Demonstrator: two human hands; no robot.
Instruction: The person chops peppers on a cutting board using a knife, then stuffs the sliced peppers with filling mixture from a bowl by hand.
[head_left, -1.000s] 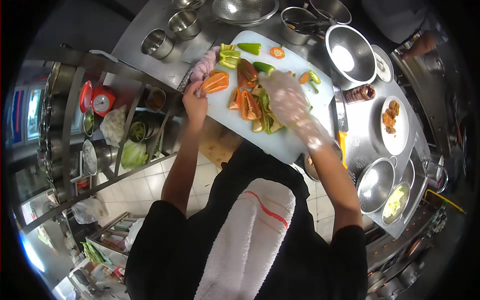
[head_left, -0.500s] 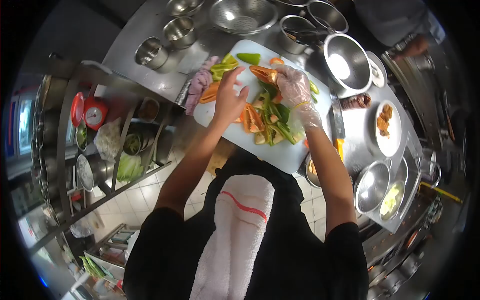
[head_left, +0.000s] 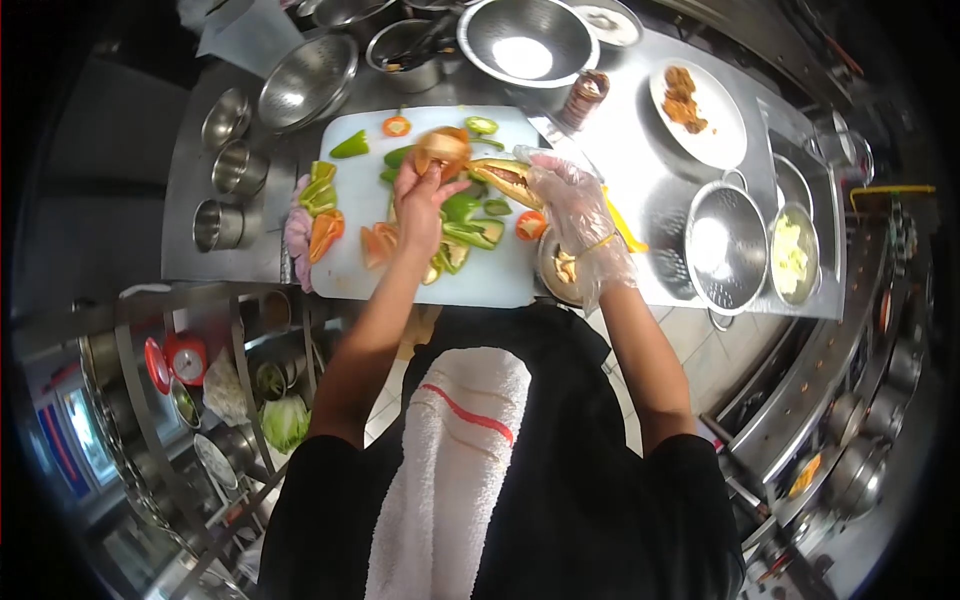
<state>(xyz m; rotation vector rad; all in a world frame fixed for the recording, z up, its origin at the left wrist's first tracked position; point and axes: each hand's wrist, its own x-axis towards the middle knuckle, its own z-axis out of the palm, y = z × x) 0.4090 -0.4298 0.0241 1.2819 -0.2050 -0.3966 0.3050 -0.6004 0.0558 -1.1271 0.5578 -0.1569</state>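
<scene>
My bare left hand (head_left: 420, 210) is closed on an orange bell pepper piece (head_left: 442, 148), blurred by motion, above the white cutting board (head_left: 340, 275). My right hand (head_left: 575, 205), in a clear plastic glove, grips a yellow-green pepper half (head_left: 503, 180) with its hollow inside showing. Between and below the hands lie several green pepper pieces (head_left: 472, 233). Green strips (head_left: 319, 190) and an orange piece (head_left: 326, 233) rest at the board's left edge. A pepper top with its stem (head_left: 397, 126) sits near the far edge.
A knife with a yellow handle (head_left: 625, 222) lies right of the board, partly behind my right hand. A bowl of scraps (head_left: 548, 262) is below that hand. Colander (head_left: 727, 245), large bowl (head_left: 528, 42), jar (head_left: 586, 98) and plate of brown food (head_left: 735, 140) stand around.
The view has turned toward the right side of the counter. My left hand, open before, now holds an orange pepper piece. My right hand held an orange piece; now it holds a yellow-green half.
</scene>
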